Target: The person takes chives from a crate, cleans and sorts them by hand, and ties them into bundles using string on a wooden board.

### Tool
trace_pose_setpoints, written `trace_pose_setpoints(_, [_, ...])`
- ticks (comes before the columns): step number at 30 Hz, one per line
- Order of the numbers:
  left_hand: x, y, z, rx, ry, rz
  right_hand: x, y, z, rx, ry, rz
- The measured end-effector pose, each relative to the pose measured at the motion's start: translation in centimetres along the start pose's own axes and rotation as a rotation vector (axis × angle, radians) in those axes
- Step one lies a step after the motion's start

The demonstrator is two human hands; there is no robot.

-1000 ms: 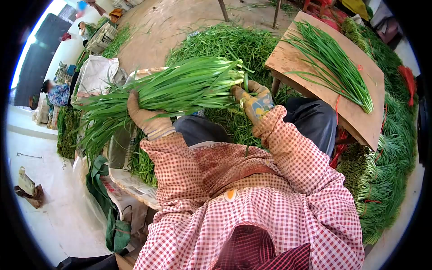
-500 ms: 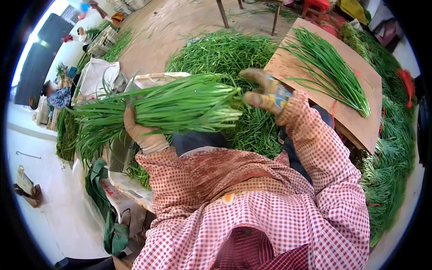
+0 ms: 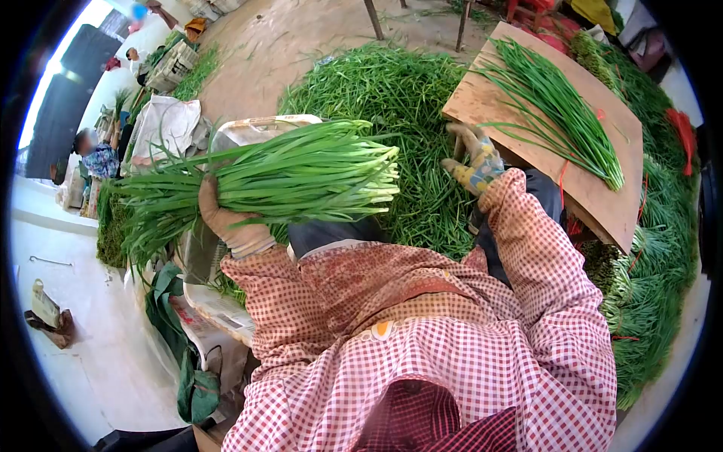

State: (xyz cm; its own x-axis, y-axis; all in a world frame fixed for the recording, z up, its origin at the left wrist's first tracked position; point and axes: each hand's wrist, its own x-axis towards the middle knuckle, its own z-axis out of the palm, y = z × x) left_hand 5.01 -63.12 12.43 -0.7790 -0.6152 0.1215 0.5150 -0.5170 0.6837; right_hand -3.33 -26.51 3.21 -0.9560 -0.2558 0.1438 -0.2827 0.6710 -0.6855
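Note:
A thick bunch of garlic chives [image 3: 301, 173] lies sideways in front of me, its pale cut ends to the right and its leaf tips drooping left. My left hand [image 3: 230, 224], in a soiled glove, is wrapped round the leafy half from below. Apart from the bunch, my right hand [image 3: 476, 162] wears a patterned glove with stained fingertips. Its fingers are spread with nothing between them, beside the near left edge of a wooden board [image 3: 489, 113]. On that board rests a smaller chive bunch [image 3: 561, 105].
Loose green leaves [image 3: 376, 83] are heaped on the floor ahead. A white crate [image 3: 263, 128] stands behind the held bunch. Tied chive bundles [image 3: 655, 294] line the right side, with red ties [image 3: 681, 139] hanging near. Another person [image 3: 102, 160] sits far left.
My right hand has moved right, away from the cut ends and toward the board. The held bunch has shifted slightly left, and its ends look more level.

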Motion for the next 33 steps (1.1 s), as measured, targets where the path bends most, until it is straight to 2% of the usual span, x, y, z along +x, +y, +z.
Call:
trace_pose_setpoints(1, [0.2, -0.3, 0.0, 0.003, 0.005, -0.005, -0.2, -1.7, -0.4, 0.142, 0.083, -0.174])
trace_pose_setpoints(3, [0.5, -0.8, 0.2, -0.011, 0.015, -0.078, -0.6, -6.7, -1.7, 0.159, 0.153, -0.569])
trace_pose_setpoints(5, [0.2, -1.2, 1.1, -0.013, 0.079, -0.095, 0.3, -8.2, -1.1, 0.003, 0.119, -0.840])
trace_pose_setpoints(6, [0.3, -1.4, 1.0, 0.002, 0.073, -0.123, 0.7, -8.1, 0.0, 0.041, 0.192, -0.908])
trace_pose_setpoints(9, [0.4, -1.9, 0.5, 0.047, 0.068, -0.120, 0.8, -7.6, 0.8, 0.092, 0.219, -0.968])
trace_pose_setpoints(13, [0.6, -1.8, -0.2, 0.011, 0.054, -0.096, 0.6, -6.9, 1.7, -0.043, 0.213, -0.945])
trace_pose_setpoints(15, [1.6, -1.5, -1.9, -0.023, 0.002, -0.060, 0.1, -5.5, 2.2, -0.290, 0.188, -0.849])
trace_pose_setpoints(16, [2.2, -0.9, -2.7, -0.052, -0.052, -0.027, 1.4, 0.9, 5.8, -0.094, -0.132, -0.353])
trace_pose_setpoints(17, [2.3, 0.2, -2.8, -0.052, -0.055, -0.020, 1.6, 4.9, 6.5, -0.023, -0.267, -0.060])
trace_pose_setpoints(18, [2.0, 1.5, -2.8, -0.148, -0.225, -0.104, 1.7, 8.7, 7.2, 0.013, -0.368, 0.241])
trace_pose_setpoints(20, [2.5, 3.0, -3.5, -0.299, -0.510, -0.213, -1.2, 1.2, -0.6, -0.489, -0.496, 0.070])
trace_pose_setpoints(21, [2.2, 2.9, -3.3, -0.290, -0.504, -0.213, -0.8, -1.0, -1.3, -0.481, -0.505, 0.067])
trace_pose_setpoints(23, [1.7, 2.2, -2.5, -0.423, -0.584, -0.184, -0.1, -3.2, -1.2, -0.085, -0.282, -0.236])
trace_pose_setpoints(24, [1.5, 2.0, -2.2, -0.468, -0.615, -0.177, 0.5, -4.3, -0.6, -0.040, -0.254, -0.330])
trace_pose_setpoints(25, [1.2, 2.0, -2.3, -0.383, -0.552, -0.182, 1.1, -5.3, 0.2, 0.002, -0.226, -0.425])
trace_pose_setpoints(27, [0.7, 1.7, -2.0, -0.213, -0.425, -0.186, 2.1, -6.2, 2.3, 0.039, -0.086, -0.521])
trace_pose_setpoints(28, [0.6, 1.1, -1.7, -0.277, -0.549, -0.236, 2.3, -6.6, 2.5, 0.171, -0.155, -0.497])
trace_pose_setpoints(29, [0.8, 0.7, -2.1, -0.275, -0.548, -0.240, 2.5, -7.3, 2.3, 0.303, -0.225, -0.472])
trace_pose_setpoints(30, [1.0, 0.3, -2.9, -0.260, -0.472, -0.185, 2.6, -7.5, 3.1, 0.987, -0.666, -0.089])
trace_pose_setpoints(31, [1.2, 0.0, -3.5, -0.244, -0.396, -0.132, 2.8, -7.6, 3.9, 1.575, -0.831, 0.563])
trace_pose_setpoints(32, [1.1, -0.1, -3.1, -0.350, -0.447, -0.265, 2.5, -5.1, 8.0, 1.461, -0.784, 0.324])
trace_pose_setpoints(33, [0.9, -0.3, -3.1, -0.355, -0.446, -0.264, 1.5, -4.6, 7.0, 1.057, -0.688, -0.078])
